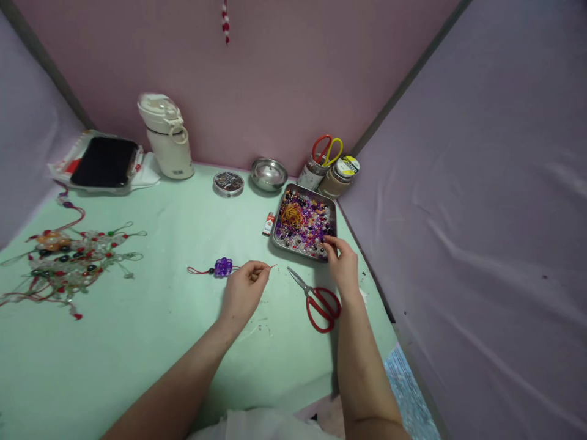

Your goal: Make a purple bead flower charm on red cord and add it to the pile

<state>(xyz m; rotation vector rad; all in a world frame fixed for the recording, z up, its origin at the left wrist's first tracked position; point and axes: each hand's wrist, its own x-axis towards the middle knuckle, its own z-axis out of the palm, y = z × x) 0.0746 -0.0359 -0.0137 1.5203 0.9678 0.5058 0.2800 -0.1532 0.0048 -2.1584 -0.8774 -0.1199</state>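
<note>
My left hand (248, 285) pinches a thin red cord near its end, and the tip pokes out past the fingers. On the same cord, just left of the hand, a cluster of purple beads (223, 267) lies on the table with one dark bead and a red loop. At the near right corner of a metal tray (274, 239) full of mixed beads (316, 217), my right hand (340, 260) has its thumb and fingertips together among the beads. Whether a bead is between them I cannot make out. Red-handled scissors (321, 307) lie between the hands.
Finished beaded charms (73, 260) are heaped at the left. Along the back stand a cream bottle (169, 143), a round bead box (228, 183), a steel bowl (269, 175) and two jars, one holding scissors. A small lighter (268, 223) lies beside the tray. Purple cloth (472, 183) hangs at the right.
</note>
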